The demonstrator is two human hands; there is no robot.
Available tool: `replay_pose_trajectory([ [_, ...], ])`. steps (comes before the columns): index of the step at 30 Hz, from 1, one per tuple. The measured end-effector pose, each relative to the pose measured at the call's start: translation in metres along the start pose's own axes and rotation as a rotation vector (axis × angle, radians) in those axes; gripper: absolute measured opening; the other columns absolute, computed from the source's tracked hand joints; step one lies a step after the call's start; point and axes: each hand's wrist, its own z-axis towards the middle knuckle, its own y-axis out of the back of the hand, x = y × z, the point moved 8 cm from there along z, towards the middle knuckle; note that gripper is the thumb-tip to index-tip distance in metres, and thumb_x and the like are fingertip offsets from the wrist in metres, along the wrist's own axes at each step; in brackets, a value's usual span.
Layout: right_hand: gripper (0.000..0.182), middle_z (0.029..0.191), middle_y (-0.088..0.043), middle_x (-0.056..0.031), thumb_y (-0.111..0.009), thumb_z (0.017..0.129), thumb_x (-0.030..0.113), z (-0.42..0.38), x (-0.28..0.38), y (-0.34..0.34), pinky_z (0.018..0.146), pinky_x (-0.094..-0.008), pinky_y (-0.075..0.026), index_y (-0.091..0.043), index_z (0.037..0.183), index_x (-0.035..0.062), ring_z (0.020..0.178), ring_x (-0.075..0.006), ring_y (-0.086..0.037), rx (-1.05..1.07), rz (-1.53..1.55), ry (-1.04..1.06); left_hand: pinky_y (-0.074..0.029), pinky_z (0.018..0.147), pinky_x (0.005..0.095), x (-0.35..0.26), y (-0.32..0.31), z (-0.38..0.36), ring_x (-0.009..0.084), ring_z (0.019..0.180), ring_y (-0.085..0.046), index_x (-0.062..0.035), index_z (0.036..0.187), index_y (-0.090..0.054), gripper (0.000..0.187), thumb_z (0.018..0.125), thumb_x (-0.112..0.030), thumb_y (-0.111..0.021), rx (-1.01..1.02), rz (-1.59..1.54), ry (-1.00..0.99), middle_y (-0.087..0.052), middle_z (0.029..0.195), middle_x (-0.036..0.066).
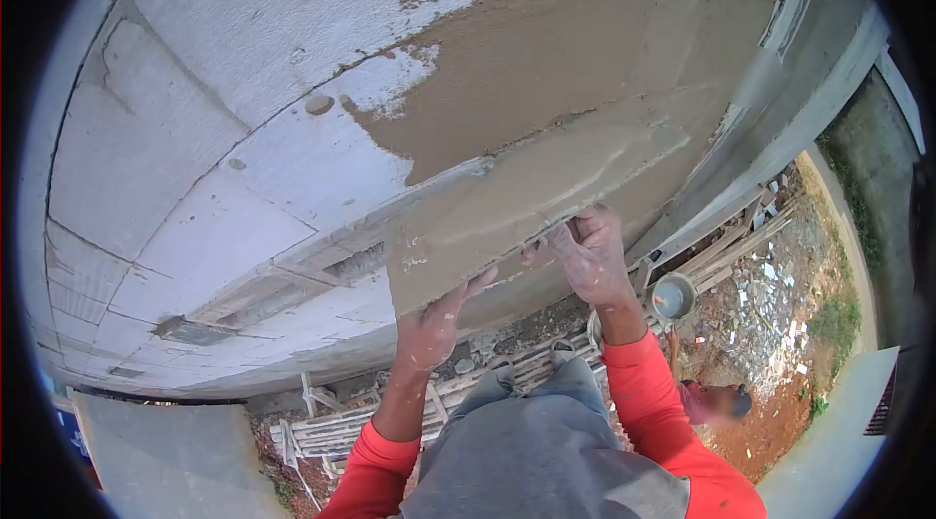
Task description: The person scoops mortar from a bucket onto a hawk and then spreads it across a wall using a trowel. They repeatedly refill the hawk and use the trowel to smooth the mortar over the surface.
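A long, flat plastering board (pixel 517 207) smeared with wet mortar slants across the middle of the view, against or just in front of the wall. My left hand (pixel 431 332) supports its lower left end, with part of the palm and fingers hidden by the board. Along the lower edge, right of the middle, my right hand (pixel 588 251) grips the board with bent fingers. Whatever handle may be behind it is hidden. Fresh brown plaster (pixel 565 41) coats the wall above the board, while pale bare blocks (pixel 263 168) show to the left.
Below me is a scaffold of wooden poles (pixel 468 392), with my feet on it. A bucket (pixel 671 297) stands at the right, and a person (pixel 707 402) is beneath it. Rubble (pixel 765 309) covers the ground there. A vertical wall edge (pixel 726 129) bounds the plaster on the right.
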Motion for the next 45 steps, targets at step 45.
replay_pose_trajectory([
  [45,0.027,0.075,-0.067,-0.0072,-0.076,0.091,0.024,0.132,0.079,0.032,0.053,-0.0288,-0.051,-0.07,0.083,-0.0013,0.054,-0.0135,-0.06,-0.086,0.211,0.025,-0.068,0.082,0.0306,-0.088,-0.097,0.144,0.0383,0.099,-0.076,0.0109,0.112,-0.06,0.031,0.105,-0.019,-0.061,-0.017,-0.045,-0.009,-0.072,0.106,0.025],
])
